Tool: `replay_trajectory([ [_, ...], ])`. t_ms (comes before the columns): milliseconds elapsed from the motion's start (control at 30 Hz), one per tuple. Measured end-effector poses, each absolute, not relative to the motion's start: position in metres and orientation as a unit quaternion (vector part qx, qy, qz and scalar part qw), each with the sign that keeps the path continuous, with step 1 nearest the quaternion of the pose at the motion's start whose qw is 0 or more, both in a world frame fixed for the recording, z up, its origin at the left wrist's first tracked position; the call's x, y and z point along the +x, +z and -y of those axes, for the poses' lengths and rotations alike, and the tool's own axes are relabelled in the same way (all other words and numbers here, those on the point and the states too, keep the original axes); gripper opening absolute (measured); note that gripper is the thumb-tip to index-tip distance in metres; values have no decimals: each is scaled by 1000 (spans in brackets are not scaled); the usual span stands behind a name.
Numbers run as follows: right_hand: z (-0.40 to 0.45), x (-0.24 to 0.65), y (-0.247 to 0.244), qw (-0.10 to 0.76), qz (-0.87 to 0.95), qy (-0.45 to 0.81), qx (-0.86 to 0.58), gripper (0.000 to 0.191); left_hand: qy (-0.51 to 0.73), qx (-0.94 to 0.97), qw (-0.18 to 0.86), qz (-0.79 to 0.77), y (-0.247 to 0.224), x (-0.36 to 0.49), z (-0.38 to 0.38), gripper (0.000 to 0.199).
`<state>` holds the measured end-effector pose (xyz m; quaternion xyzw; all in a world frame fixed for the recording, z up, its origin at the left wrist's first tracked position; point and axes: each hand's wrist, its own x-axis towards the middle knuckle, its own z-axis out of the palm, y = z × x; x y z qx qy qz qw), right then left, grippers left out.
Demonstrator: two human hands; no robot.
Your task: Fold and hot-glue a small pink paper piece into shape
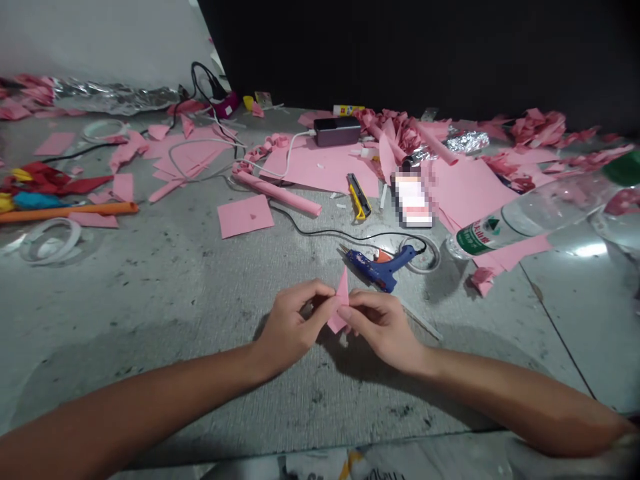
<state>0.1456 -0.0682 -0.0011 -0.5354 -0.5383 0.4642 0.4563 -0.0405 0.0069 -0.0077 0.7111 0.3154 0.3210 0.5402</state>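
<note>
Between my two hands is a small folded piece of pink paper (342,293), its narrow point facing away from me. My left hand (297,320) pinches its left edge between thumb and fingers. On the other side, my right hand (383,327) grips it the same way, with the thumb lying on the paper. Just beyond my right hand lies a blue glue gun (377,270) with an orange trigger, its nozzle pointing left. A thin whitish glue stick (423,323) rests beside my right wrist. The fingertips behind the paper are partly hidden.
A yellow utility knife (359,198), a blurred phone (413,200) and a dark power bank (337,131) lie farther back among pink sheets. A plastic water bottle (530,217) lies at the right. Tape rolls (50,240) and an orange paper tube (70,212) are at the left.
</note>
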Motion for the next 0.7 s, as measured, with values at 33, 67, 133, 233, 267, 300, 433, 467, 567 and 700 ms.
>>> replay_trajectory([
  [33,68,145,0,458,543,460,-533,39,325,709,544,-311,-9,-41,-7,24],
  [67,67,145,1,459,549,453,-531,40,327,707,547,-306,-9,-41,-7,24],
  [133,66,145,2,465,560,439,-526,43,322,702,560,-300,-9,-41,-7,25],
  [233,66,145,3,471,572,426,-520,49,307,676,600,-297,-9,-39,-8,26],
  [267,66,145,2,468,575,423,-521,51,303,668,610,-300,-8,-39,-9,26],
  [300,66,145,2,463,579,420,-523,52,300,662,615,-306,-8,-38,-10,26],
  [433,65,144,1,447,574,432,-533,47,309,655,614,-314,-9,-37,-11,26],
  [467,65,144,1,446,567,444,-531,43,312,653,617,-310,-9,-36,-11,27],
  [567,65,144,2,441,550,475,-527,37,315,644,625,-310,-8,-37,-11,26],
  [700,66,146,2,423,564,461,-538,43,299,631,644,-312,-7,-36,-12,25],
])
